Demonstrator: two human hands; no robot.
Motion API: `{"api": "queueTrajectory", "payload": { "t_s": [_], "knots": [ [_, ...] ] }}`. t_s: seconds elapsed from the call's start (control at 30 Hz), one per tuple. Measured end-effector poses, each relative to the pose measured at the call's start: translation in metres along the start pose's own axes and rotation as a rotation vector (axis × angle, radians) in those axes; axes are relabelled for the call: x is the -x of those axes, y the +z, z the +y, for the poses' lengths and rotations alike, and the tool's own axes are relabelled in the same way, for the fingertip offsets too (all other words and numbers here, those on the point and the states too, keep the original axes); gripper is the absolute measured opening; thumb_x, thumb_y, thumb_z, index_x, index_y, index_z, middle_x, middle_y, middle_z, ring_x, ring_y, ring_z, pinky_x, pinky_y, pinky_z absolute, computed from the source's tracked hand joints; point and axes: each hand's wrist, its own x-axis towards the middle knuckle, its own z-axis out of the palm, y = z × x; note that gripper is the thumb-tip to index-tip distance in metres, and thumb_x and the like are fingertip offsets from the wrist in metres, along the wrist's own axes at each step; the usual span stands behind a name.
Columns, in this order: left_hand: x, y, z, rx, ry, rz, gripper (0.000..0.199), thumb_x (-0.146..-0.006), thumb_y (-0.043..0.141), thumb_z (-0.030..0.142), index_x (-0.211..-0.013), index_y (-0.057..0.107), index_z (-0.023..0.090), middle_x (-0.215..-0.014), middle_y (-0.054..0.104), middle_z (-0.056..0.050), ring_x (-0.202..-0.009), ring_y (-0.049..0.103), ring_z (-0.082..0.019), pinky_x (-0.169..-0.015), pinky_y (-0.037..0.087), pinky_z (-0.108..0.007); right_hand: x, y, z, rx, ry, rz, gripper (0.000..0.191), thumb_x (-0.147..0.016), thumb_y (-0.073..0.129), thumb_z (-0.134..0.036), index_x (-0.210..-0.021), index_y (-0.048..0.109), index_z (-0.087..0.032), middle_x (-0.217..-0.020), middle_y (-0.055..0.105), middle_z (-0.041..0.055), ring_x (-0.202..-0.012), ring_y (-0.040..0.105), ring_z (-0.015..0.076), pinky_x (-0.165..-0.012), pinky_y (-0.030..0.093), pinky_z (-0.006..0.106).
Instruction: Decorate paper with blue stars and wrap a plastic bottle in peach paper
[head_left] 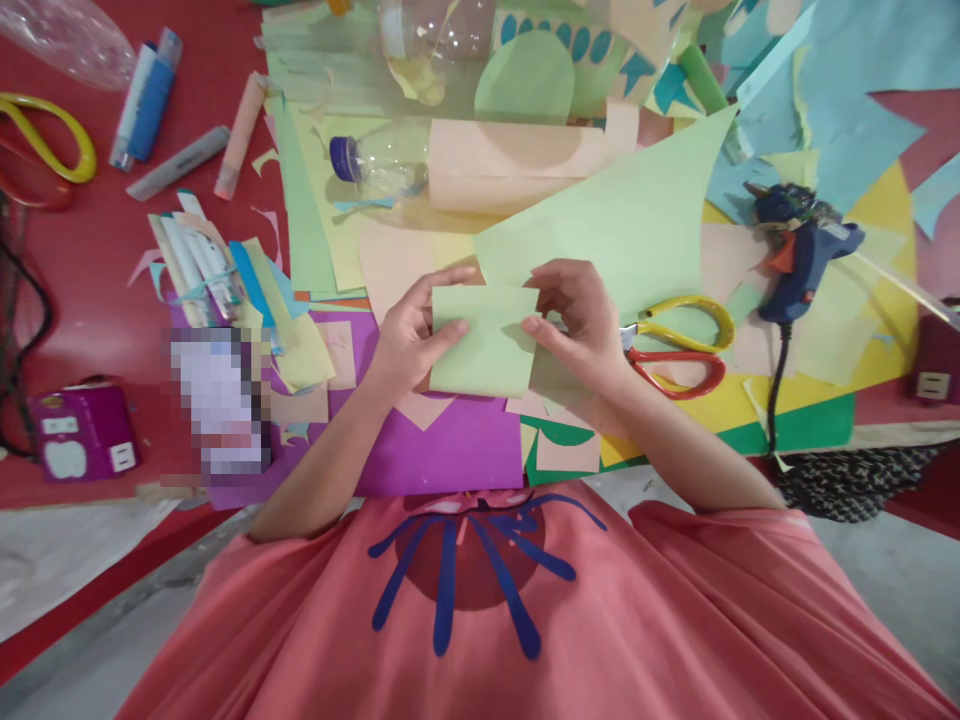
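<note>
A small rectangular piece of pale green paper (486,350) is held up between both hands over the table. My left hand (420,335) pinches its left edge, thumb on the front face and fingers behind. On the opposite edge my right hand (577,320) grips it, with the thumb at the upper right. Close to my right hand lie scissors (686,345) with one yellow and one red handle loop; their blades are mostly hidden by the hand. Under the hands are a purple sheet (442,455) and a large curved light green sheet (622,225).
A blue hot glue gun (799,260) lies at the right with its cord running down. Beyond my hands is a bottle wrapped in pink paper (517,165). Markers (154,95), a blurred phone (225,400) and a purple box (84,432) are at the left.
</note>
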Motion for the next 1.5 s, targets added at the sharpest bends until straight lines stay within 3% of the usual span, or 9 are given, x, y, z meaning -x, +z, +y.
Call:
{"api": "queueTrajectory", "payload": {
  "t_s": [0.07,0.2,0.4,0.63,0.83,1.03,1.2,1.5],
  "knots": [
    [0.003,0.004,0.002,0.012,-0.059,-0.021,0.053,-0.073,0.082,0.045,-0.116,0.064,0.022,-0.107,0.073,-0.004,-0.077,0.070,-0.014,-0.063,0.057,-0.021,0.000,-0.001,-0.002,-0.036,0.092,-0.080,0.040,-0.084,0.068,-0.038,-0.116,0.049,-0.025,-0.096,0.062,0.0011,-0.072,0.060,0.0116,-0.060,0.051,0.026],
    [0.005,0.007,0.003,0.022,-0.106,-0.084,0.055,-0.074,0.081,0.045,-0.119,0.062,0.023,-0.091,0.074,-0.003,-0.070,0.069,-0.015,-0.060,0.056,-0.023,-0.002,-0.003,-0.008,-0.052,0.212,-0.176,0.036,-0.083,0.066,-0.030,-0.115,0.049,-0.025,-0.083,0.059,-0.0040,-0.062,0.057,0.0087,-0.053,0.047,0.023],
    [0.006,0.003,0.002,-0.044,-0.105,-0.089,0.053,-0.078,0.076,0.048,-0.124,0.062,0.026,-0.071,0.067,0.001,-0.052,0.058,-0.012,-0.045,0.045,-0.020,-0.006,-0.004,-0.011,-0.034,0.226,-0.146,0.030,-0.080,0.067,-0.026,-0.107,0.055,-0.021,-0.074,0.055,-0.0062,-0.053,0.049,0.0057,-0.047,0.041,0.021],
    [0.008,0.006,0.003,-0.128,-0.068,-0.065,0.048,-0.080,0.073,0.048,-0.120,0.064,0.025,-0.060,0.056,0.004,-0.044,0.045,-0.008,-0.040,0.034,-0.018,-0.005,-0.002,-0.010,-0.031,0.217,-0.097,0.027,-0.076,0.070,-0.026,-0.101,0.060,-0.021,-0.065,0.053,-0.0076,-0.050,0.044,0.0069,-0.045,0.038,0.022],
    [0.009,0.006,0.000,-0.167,-0.036,-0.057,0.032,-0.081,0.072,0.044,-0.104,0.068,0.023,-0.064,0.062,0.002,-0.046,0.047,-0.008,-0.041,0.036,-0.018,-0.005,-0.001,-0.010,-0.033,0.226,-0.094,0.013,-0.077,0.071,-0.028,-0.082,0.061,-0.021,-0.067,0.060,-0.0052,-0.045,0.036,0.0057,-0.042,0.033,0.022],
    [0.008,0.006,0.006,-0.136,-0.026,0.010,0.033,-0.079,0.073,0.047,-0.100,0.067,0.022,-0.079,0.068,0.000,-0.053,0.054,-0.008,-0.045,0.040,-0.017,-0.005,-0.004,-0.007,-0.052,0.195,-0.123,0.022,-0.079,0.072,-0.035,-0.094,0.061,-0.022,-0.074,0.060,-0.0021,-0.058,0.052,0.0104,-0.048,0.044,0.023],
    [0.006,0.007,0.009,-0.156,0.021,0.022,0.034,-0.079,0.073,0.050,-0.097,0.066,0.021,-0.079,0.066,0.000,-0.055,0.055,-0.008,-0.046,0.039,-0.017,-0.006,-0.005,-0.005,-0.025,0.216,-0.137,0.016,-0.081,0.069,-0.029,-0.094,0.062,-0.023,-0.064,0.049,-0.0044,-0.056,0.047,0.0108,-0.050,0.044,0.025],
    [0.007,0.007,0.006,-0.205,0.031,0.014,0.040,-0.081,0.069,0.058,-0.099,0.065,0.022,-0.073,0.061,0.001,-0.052,0.051,-0.008,-0.045,0.036,-0.019,-0.006,-0.004,-0.004,-0.030,0.212,-0.121,0.019,-0.083,0.070,-0.038,-0.091,0.063,-0.023,-0.064,0.050,-0.0040,-0.057,0.048,0.0110,-0.050,0.043,0.025]
  ]
}}
